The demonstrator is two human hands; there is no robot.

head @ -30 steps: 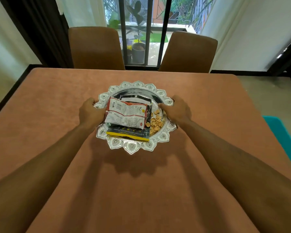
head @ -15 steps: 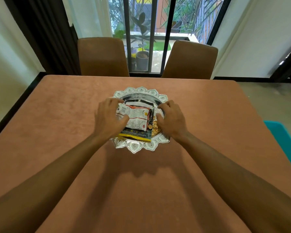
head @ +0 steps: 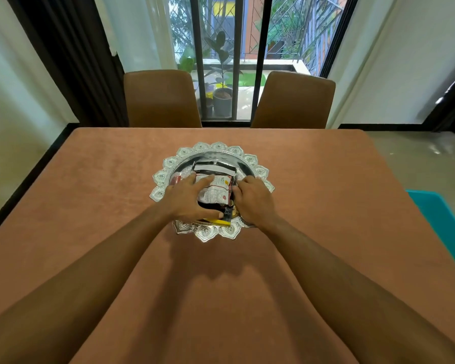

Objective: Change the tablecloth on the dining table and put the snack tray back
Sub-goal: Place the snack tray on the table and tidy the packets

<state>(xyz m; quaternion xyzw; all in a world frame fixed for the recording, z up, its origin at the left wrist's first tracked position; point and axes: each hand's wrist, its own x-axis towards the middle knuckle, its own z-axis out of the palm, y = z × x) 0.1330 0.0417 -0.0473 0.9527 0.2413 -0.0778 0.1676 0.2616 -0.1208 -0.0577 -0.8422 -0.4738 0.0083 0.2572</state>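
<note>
A round silver snack tray (head: 213, 151) with a scalloped rim rests on the brown tablecloth (head: 313, 206) near the middle of the table. Snack packets lie stacked in it: a white and red packet (head: 217, 189) on top, a black and yellow one (head: 222, 220) under it. My left hand (head: 192, 199) lies on the left side of the packets, fingers across the white packet and thumb at the black one's front edge. My right hand (head: 252, 199) presses against the stack's right side, hiding the loose snacks there.
Two brown chairs (head: 162, 98) (head: 294, 99) stand at the table's far edge before a barred window with potted plants. A teal object (head: 439, 219) shows beside the table's right edge. Dark curtains hang at the left.
Both hands left the tray's rim and moved inward onto the snack packets. The tray stays in place on the cloth, and the view has tilted up slightly.
</note>
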